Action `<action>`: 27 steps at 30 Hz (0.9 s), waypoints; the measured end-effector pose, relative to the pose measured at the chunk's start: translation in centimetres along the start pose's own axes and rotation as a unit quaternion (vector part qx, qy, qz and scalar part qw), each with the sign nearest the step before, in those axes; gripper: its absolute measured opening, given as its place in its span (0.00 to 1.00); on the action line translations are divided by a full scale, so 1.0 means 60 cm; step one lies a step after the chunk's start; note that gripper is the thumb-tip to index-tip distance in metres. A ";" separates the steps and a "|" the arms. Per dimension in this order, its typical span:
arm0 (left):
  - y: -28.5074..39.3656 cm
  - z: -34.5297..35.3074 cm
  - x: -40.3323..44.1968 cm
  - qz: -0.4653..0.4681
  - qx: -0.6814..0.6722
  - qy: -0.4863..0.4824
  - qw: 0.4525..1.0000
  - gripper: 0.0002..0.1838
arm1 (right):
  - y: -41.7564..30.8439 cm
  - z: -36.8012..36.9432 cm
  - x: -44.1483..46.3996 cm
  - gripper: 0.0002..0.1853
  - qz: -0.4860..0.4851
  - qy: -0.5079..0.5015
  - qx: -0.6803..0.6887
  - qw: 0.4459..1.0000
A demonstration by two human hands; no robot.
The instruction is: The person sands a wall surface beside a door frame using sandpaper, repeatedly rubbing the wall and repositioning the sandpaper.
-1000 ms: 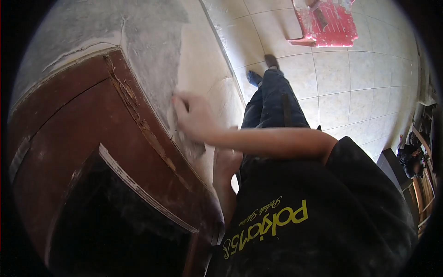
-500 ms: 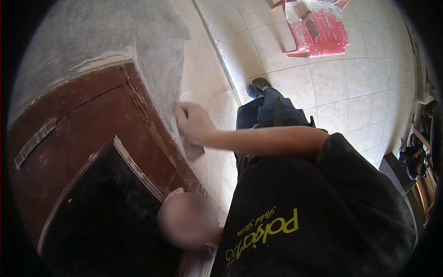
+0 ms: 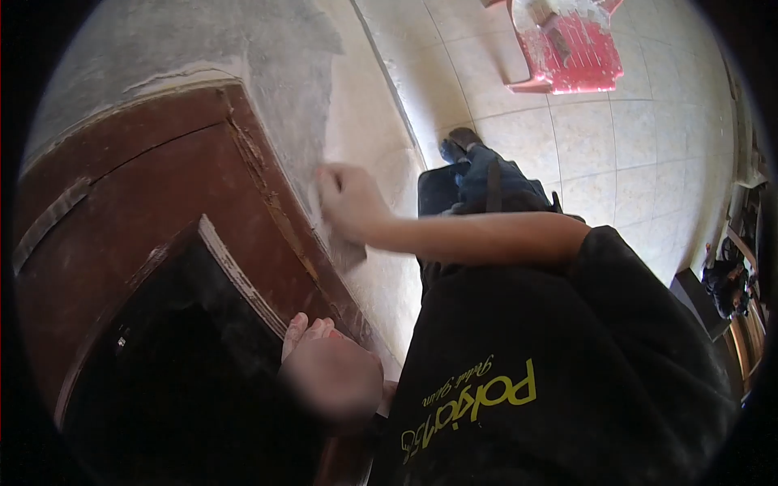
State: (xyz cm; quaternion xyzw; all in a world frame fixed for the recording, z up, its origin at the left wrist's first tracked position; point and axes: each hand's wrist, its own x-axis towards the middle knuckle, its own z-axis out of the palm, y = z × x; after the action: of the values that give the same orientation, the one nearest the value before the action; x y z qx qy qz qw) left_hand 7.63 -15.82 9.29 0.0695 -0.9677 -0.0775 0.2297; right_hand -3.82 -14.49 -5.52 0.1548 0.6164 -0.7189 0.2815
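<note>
My right hand [image 3: 354,198] reaches across my body with fingers curled, against the wall [image 3: 369,105] beside a brown wooden frame [image 3: 279,186]. A flat brownish-grey piece [image 3: 350,256] shows below the hand and seems to be held in it; its exact kind is unclear. My left hand [image 3: 331,368] is low on the left, near the frame's lower edge and the dark panel [image 3: 186,364]. Several whitish, dusty fingertips show at its top. A blur covers most of that hand, so its grip is hidden.
The wall has a rough grey area [image 3: 284,49] beside a smoother cream strip. A red plastic chair [image 3: 575,61] with whitish smears stands on the tiled floor [image 3: 600,138], a brownish piece [image 3: 557,40] on its seat. Mixed dark items [image 3: 725,283] lie at the far right.
The view has shifted slightly. More fingers of my left hand now show above the blur. My right hand stays at the wall beside the frame, smeared by motion.
</note>
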 end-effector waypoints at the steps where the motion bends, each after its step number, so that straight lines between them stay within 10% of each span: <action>1: 0.002 -0.001 0.000 0.000 0.000 -0.006 1.000 0.05 | 0.004 0.001 -0.007 0.21 -0.029 0.023 -0.009 0.999; 4: 0.010 0.000 0.006 -0.012 0.002 0.002 1.000 0.05 | 0.019 -0.004 0.027 0.19 0.021 0.047 -0.040 0.998; 8: 0.008 0.010 -0.001 -0.026 -0.009 0.012 1.000 0.05 | 0.021 0.018 -0.009 0.20 -0.213 0.104 -0.045 0.971; 12: 0.010 0.002 0.004 -0.014 0.004 -0.004 1.000 0.05 | -0.011 -0.012 0.028 0.17 0.064 0.005 -0.043 0.997; 18: 0.011 0.002 0.003 -0.022 0.004 -0.008 1.000 0.04 | 0.009 0.022 -0.025 0.14 -0.178 0.094 0.033 0.979; 27: 0.009 0.002 0.002 -0.015 0.017 -0.004 1.000 0.04 | 0.002 -0.008 -0.007 0.11 -0.096 0.034 -0.025 0.994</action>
State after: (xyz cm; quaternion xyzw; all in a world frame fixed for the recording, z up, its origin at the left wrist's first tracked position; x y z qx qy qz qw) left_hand 7.44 -15.32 9.35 0.0872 -0.9687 -0.0651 0.2233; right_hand -3.46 -13.94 -5.44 0.1118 0.6556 -0.7212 0.1937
